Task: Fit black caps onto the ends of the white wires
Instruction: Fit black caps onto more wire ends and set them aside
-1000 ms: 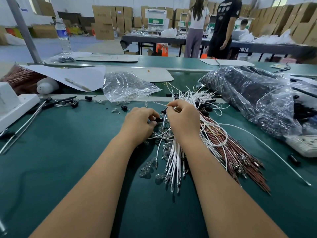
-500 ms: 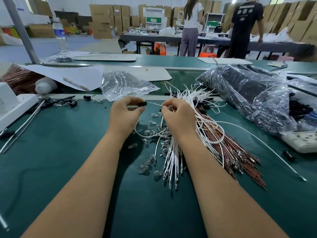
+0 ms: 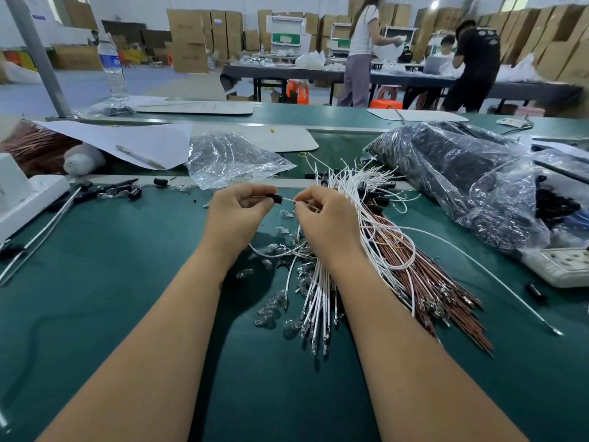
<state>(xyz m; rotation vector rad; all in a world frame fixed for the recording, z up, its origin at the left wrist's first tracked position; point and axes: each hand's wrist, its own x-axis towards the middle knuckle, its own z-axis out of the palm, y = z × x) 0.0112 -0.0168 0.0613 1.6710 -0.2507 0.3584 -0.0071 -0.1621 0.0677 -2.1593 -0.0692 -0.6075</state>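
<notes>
Left hand [image 3: 237, 208] fingers pinching black cap [image 3: 274, 197], right hand [image 3: 325, 215] fingers pinching white wire [image 3: 288, 200] entering it, above green bench [image 3: 111, 282].

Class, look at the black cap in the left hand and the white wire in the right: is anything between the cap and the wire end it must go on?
Nothing visible. The left hand pinches the cap, the right hand pinches the wire, and the wire runs straight into the cap's open end.
</notes>
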